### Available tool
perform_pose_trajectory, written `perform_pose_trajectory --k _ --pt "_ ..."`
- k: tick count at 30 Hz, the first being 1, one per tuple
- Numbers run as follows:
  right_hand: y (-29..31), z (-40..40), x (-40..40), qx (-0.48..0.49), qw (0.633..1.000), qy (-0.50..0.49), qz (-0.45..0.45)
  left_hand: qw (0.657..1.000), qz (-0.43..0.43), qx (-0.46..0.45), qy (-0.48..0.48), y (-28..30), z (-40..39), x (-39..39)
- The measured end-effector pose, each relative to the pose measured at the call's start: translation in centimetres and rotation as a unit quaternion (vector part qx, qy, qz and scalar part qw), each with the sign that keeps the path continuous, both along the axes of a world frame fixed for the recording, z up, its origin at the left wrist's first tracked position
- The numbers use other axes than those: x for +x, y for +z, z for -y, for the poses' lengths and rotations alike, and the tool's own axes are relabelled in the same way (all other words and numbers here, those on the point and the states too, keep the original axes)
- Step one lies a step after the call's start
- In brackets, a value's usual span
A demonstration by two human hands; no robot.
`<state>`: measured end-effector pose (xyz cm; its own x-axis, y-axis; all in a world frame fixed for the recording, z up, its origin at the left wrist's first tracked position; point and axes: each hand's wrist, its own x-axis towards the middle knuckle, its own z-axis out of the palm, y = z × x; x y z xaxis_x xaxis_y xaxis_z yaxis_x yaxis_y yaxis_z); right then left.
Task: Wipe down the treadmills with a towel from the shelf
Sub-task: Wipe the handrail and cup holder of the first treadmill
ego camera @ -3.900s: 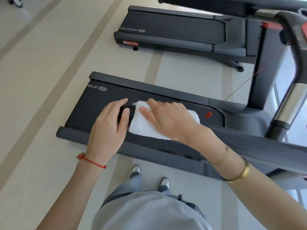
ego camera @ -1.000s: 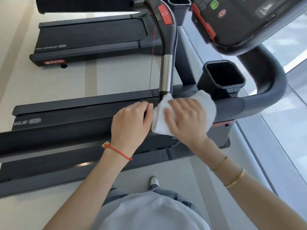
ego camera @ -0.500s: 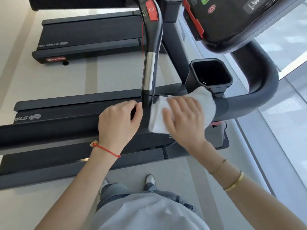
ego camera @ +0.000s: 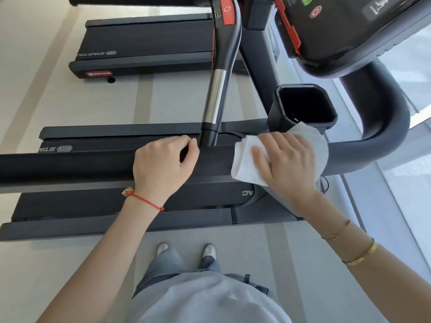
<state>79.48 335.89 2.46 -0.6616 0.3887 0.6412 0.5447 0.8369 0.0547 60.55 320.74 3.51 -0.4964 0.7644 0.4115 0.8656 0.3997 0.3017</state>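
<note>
**Two hands working the near treadmill's side rail**

Both hands are sitting on the black handrail [ego camera: 70, 165] of the nearer treadmill [ego camera: 140, 220]. The right hand [ego camera: 288, 163] is lying flat, fingers straight and together, pressing the folded white towel [ego camera: 242, 159] against the top of the rail where it is starting to bend toward the console [ego camera: 349, 26]. Towel edges are showing on both sides of that hand, and its far corner is reaching just under the black cup holder [ego camera: 305, 106]. Well to the left of the towel, the left hand [ego camera: 163, 164] is curling over the same rail, fingers bent round its far side, thumb tip just beside the base of the upright grip bar [ego camera: 215, 94]. A red cord is circling the left wrist; two gold bangles are sitting on the right forearm. Beyond both hands, a second treadmill [ego camera: 144, 47] is standing parallel on the pale floor [ego camera: 35, 89].
</note>
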Motion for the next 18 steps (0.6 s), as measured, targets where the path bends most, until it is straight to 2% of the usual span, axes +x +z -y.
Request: perform_pose_trajectory --k 6,12,18 --pt "-0.9 3.1 -3.6 0.009 0.995 0.086 0.041 0.999 0.03 0.002 -0.034 -0.1 1.1 -1.0" --pt "-0.6 5.2 -7.2 0.012 0.986 0.141 0.088 0.999 0.002 0.041 -0.011 -0.4 3.8 -3.3" --pt "1.1 7.6 -11.2 -0.021 0.983 0.103 0.148 0.999 -0.024 0.04 0.023 -1.0 7.0 -5.4"
